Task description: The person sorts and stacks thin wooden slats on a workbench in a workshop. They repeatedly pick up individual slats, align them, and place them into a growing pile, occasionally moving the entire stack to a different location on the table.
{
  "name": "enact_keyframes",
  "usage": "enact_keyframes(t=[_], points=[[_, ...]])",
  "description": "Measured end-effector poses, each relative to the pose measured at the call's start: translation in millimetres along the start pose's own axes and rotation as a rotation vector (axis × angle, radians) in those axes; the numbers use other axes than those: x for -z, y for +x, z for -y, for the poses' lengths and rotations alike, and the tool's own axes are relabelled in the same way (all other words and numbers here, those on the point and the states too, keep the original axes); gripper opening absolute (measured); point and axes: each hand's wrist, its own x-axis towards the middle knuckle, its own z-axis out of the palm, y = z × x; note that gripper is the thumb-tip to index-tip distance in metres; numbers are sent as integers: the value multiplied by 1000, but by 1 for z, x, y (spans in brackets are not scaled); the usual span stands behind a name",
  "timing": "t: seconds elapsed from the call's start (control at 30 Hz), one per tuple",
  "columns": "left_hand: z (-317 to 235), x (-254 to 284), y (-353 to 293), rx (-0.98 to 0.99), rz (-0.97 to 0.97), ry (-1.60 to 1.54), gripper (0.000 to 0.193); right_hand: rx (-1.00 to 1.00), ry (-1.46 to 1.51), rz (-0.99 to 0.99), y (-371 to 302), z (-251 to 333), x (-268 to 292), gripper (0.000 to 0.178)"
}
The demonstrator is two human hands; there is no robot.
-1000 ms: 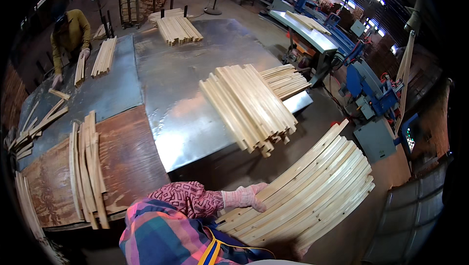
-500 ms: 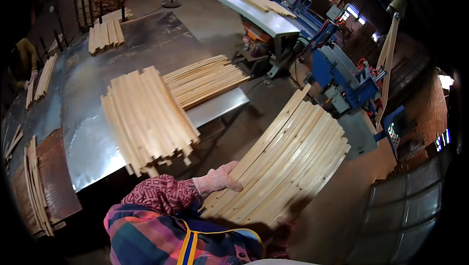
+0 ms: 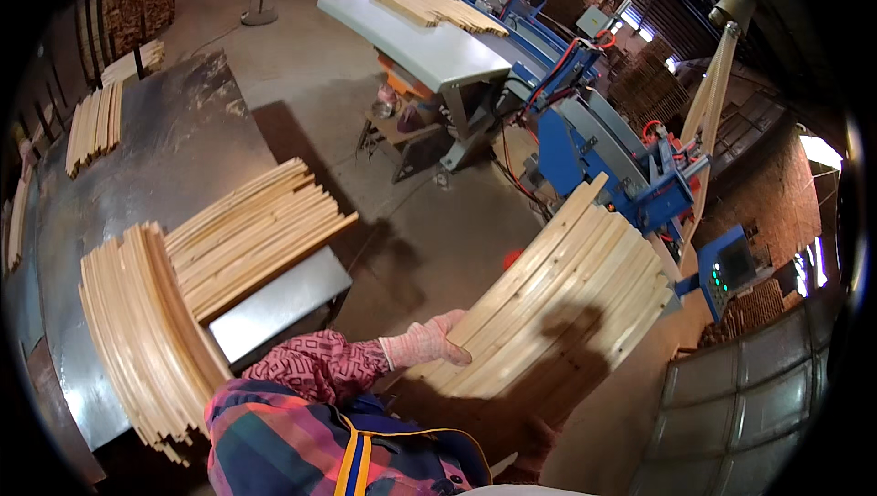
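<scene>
A wide layer of pale wooden strips (image 3: 557, 290) lies side by side in front of me, held up off the floor and slanting away to the right. My left hand (image 3: 425, 341), in a light pink knitted glove, is closed on its left edge with the thumb over the top. My right hand (image 3: 541, 441) is at the near right edge of the same strips, gripping there in deep shadow; its fingers are mostly hidden. A dark shadow covers the near part of the strips.
To my left, a metal-topped table (image 3: 174, 121) carries a stack of strips (image 3: 137, 322) across another pile (image 3: 256, 231). Ahead stands a white-topped table (image 3: 411, 39) with more strips. A blue machine (image 3: 603, 158) and a control panel (image 3: 731, 263) stand right.
My view has swung to the right, so the metal-topped table and its stacks sit farther left. The strips have come along in my hands, nearer the blue machine.
</scene>
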Motion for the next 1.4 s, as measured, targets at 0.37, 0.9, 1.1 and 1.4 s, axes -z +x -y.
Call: enact_keyframes(t=[0.37, 0.9, 1.1, 1.4], points=[[-40, 137, 279, -183, -369, -9, 78, -111, 150, 595, 368, -42, -179, 68], [-153, 395, 522, -322, -670, -214, 88, -294, -18, 902, 724, -153, -494, 95], [-210, 462, 582, -354, -819, -345, 102, -451, -59, 1069, 820, -174, -616, 91], [-265, 567, 650, -202, -1222, -423, 110, -663, -129, 1409, 952, -247, -823, 70]])
